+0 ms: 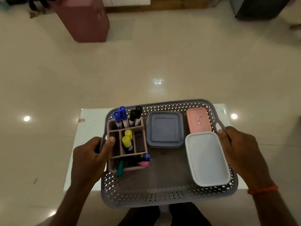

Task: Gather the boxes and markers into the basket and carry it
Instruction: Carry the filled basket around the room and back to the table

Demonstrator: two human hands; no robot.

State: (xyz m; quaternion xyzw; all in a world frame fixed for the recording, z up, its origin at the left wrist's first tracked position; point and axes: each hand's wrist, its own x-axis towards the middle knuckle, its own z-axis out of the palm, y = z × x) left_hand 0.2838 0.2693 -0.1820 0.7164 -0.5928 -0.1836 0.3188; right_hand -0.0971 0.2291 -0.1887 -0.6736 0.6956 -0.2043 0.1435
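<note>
Glossy cream floor (146, 62) fills most of the view, with a maroon cabinet (84, 22) far ahead of the left hand (88, 159) and a small white bench (91, 121) directly below both hands. The grey lattice basket (162, 198) sits between the hands, overhanging the bench's near edge. Whether it rests on the bench or is just clear of it, I cannot tell.

Both hands grip the basket at its opposite side handles. The left hand's thumb hooks over the rim and its fingers curl round the outside. The right hand (241, 149), an orange band (263, 190) on its wrist, wraps the cut-out handle the same way. A grip at both sides looks chosen to keep the load level for carrying.

The packing seems done. Just beside the left thumb stands a brown divided organiser (127, 128), which keeps the blue markers (119, 116) and black markers (136, 115) upright at its far end and two yellow-capped glue sticks (127, 141) in a middle cell. A green marker (120, 168) and a pink marker (144, 163) lean out of its near compartment — these look likeliest to slip if the basket tips.

Midway between the hands lies a grey box (164, 129), lid on. Next to the right hand a pink box (198, 119) sits just beyond a larger white box (207, 158), the two touching or nearly so. All three lie flat on the basket floor, not stacked, so the weight sits low and spread — sensible for the walk to come.
</note>
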